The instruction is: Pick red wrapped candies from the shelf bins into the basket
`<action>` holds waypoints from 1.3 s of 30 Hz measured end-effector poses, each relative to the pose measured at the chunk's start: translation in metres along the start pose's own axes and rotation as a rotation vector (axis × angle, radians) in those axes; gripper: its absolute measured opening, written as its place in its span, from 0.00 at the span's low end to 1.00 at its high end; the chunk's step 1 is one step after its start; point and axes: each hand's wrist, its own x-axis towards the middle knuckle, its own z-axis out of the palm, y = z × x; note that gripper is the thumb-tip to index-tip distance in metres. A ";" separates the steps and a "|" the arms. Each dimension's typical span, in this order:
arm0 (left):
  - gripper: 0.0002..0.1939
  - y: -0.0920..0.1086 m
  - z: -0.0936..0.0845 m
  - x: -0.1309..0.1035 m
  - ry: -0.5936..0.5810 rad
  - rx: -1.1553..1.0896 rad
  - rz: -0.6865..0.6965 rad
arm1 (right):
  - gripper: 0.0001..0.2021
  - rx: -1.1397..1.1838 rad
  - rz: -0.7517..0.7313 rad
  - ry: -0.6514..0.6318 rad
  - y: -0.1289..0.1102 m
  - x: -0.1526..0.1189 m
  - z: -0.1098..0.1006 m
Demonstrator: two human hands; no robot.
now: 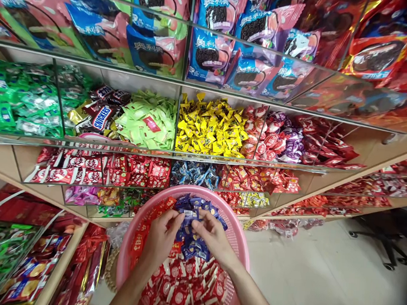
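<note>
A pink plastic basket (241, 247) with a perforated wall holds red-and-white packets (182, 280), red packets along its left side and a pile of dark blue packets (196, 248). Over the blue pile, my left hand (162, 235) and my right hand (215, 238) pinch opposite ends of one small blue packet (188, 213), thumbs and index fingers closed on it. A barcode label faces up on that packet. Both forearms reach in over the basket's near side.
Shelves with glass dividers span the view beyond the basket, holding yellow candies (211, 130), light green packets (150, 121) and blue-pink cookie packs (212, 54). More sweets stand in a glass-sided case (57, 258) at lower left. A wheeled chair base (387, 242) stands on the floor at right.
</note>
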 end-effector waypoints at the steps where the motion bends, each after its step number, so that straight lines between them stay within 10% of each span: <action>1: 0.15 0.001 0.000 0.000 -0.008 0.002 0.008 | 0.14 0.033 0.006 0.049 0.000 0.000 0.000; 14: 0.15 0.002 -0.006 -0.001 -0.008 -0.003 -0.003 | 0.16 -0.090 -0.089 0.322 0.005 0.003 -0.016; 24: 0.20 -0.050 -0.073 0.010 0.471 0.139 -0.096 | 0.20 -0.346 -0.071 0.413 0.030 0.010 -0.030; 32: 0.28 -0.076 -0.072 -0.005 0.236 -0.295 -0.432 | 0.22 -0.493 -0.118 0.709 0.031 -0.027 -0.079; 35: 0.29 -0.083 -0.068 -0.007 0.217 -0.491 -0.617 | 0.26 -0.220 0.027 0.737 0.045 -0.049 -0.093; 39: 0.27 -0.087 -0.065 -0.005 0.247 -0.678 -0.710 | 0.26 0.496 0.358 0.399 0.054 -0.069 -0.073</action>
